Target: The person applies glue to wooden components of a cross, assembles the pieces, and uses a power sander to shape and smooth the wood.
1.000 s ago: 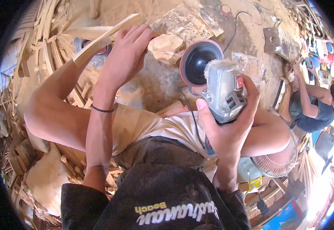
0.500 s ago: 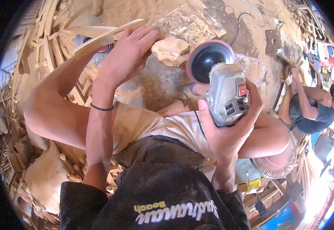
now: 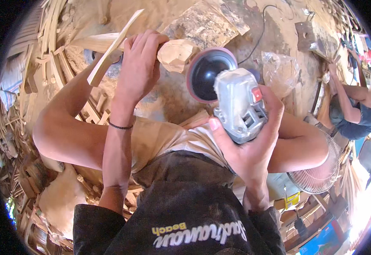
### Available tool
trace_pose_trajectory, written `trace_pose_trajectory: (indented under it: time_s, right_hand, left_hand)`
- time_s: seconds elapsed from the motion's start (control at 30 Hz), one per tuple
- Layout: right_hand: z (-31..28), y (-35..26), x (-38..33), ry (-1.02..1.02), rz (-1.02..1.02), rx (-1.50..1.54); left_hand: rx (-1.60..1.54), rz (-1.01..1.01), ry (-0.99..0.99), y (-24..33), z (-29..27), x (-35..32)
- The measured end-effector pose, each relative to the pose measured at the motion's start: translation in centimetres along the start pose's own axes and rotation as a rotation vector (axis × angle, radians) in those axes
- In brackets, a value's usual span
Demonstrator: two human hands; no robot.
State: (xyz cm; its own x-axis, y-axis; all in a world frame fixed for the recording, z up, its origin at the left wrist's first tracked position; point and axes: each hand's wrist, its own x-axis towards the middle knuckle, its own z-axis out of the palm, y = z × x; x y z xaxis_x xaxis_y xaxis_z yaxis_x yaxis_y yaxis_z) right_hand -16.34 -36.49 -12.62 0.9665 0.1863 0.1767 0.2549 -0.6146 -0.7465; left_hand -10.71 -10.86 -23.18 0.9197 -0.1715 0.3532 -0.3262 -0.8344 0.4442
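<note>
My left hand [image 3: 142,61] is closed round a pale wooden piece, its fingers wrapped over the middle. The faceted, blocky end of the wooden piece [image 3: 177,55] sticks out to the right of the hand. On the left, a long thin blade-like part [image 3: 116,46] slants upward; whether it joins the block is hidden behind the hand. My right hand [image 3: 253,146] grips the silver body of an angle grinder [image 3: 240,108] with a red switch. Its round dark disc [image 3: 208,74] overlaps the right edge of the block in view; I cannot tell whether they touch.
A flat, worn wooden board [image 3: 206,25] lies ahead. Clear plastic [image 3: 280,72] and a dark cord [image 3: 260,40] are to its right. Wood offcuts [image 3: 55,63] crowd the left. A fan guard [image 3: 317,163] stands by my right knee. Another person [image 3: 351,108] sits at far right.
The grinder has moved left, bringing its disc up to the wooden block. The thin wooden part on the left has swung to a steeper slant, and the block has shifted slightly left.
</note>
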Motion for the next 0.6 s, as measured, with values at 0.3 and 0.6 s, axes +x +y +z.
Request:
trace_pose_trajectory:
  time_s: [0.3, 0.6]
  right_hand:
    - [-0.4, 0.8, 0.3, 0.039, 0.105, 0.04]
    - [-0.4, 0.8, 0.7, 0.015, 0.127, 0.077]
  left_hand:
    - [-0.025, 0.004, 0.009, 0.0, 0.1, 0.2]
    - [-0.032, -0.017, 0.023, 0.0, 0.3, 0.0]
